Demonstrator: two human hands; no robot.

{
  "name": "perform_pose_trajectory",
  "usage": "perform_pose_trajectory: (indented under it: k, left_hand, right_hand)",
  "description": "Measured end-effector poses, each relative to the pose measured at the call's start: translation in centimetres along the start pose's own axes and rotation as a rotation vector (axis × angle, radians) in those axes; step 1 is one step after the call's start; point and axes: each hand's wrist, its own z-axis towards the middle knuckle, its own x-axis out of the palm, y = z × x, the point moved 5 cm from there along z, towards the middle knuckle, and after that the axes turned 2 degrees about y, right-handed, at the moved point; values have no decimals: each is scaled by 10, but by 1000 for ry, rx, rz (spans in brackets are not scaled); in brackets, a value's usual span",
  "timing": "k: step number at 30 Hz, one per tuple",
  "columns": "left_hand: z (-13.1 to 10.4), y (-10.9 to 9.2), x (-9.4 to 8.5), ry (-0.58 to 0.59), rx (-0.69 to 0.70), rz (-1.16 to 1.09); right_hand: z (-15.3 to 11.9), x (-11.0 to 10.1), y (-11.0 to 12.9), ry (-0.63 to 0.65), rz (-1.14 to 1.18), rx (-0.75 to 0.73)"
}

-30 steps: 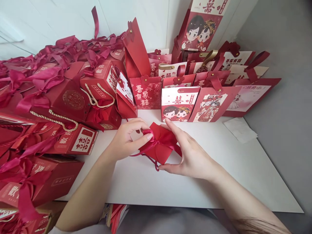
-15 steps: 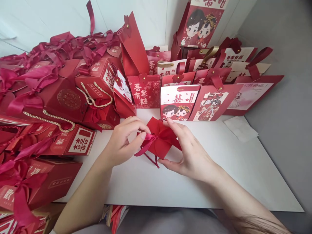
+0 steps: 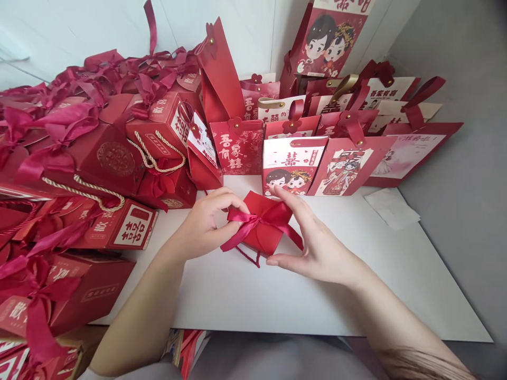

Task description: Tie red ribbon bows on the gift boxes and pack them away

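At the middle of the white tabletop, between the hands, sits a small bright-red card box, its top closed by folded flaps with curved edges. A magenta satin ribbon crosses that top, gathered in a knot at the centre, with glossy ends spreading left and right. A dark-red twisted cord loops out on the near left side. The left hand has thumb and forefinger pinched on the ribbon's left part; the right hand curves round the right side, fingers spread apart, and whether they touch the box cannot be told.

The tabletop is smooth and pale, with a white panelled wall behind and a plain grey wall at the right.

Counted: one box between the hands; one crumpled white paper sheet near the right edge; two cream-and-gold rope handles on the heap of dark-red ribboned card boxes at the left, which overlap too much to number. Among the red and white printed paper bags crowded behind, also uncountable, two face forward with large cartoon couples.
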Motion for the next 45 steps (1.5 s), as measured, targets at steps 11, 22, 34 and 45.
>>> perform_pose_trajectory:
  k: [11, 22, 34, 45]
  left_hand:
    - [-1, 16, 4, -150, -129, -148]
    - [-2, 24, 6, -116, -196, -573]
    - [-1, 30, 14, -147, -433, -781]
    - [0, 32, 14, -198, -488, -729]
  right_hand:
    - [-4, -38, -22, -80, 15, 447]
    - [-5, -11, -10, 96, 433, 464]
    - [-2, -8, -17, -11, 652, 509]
    - [0, -11, -15, -28, 640, 512]
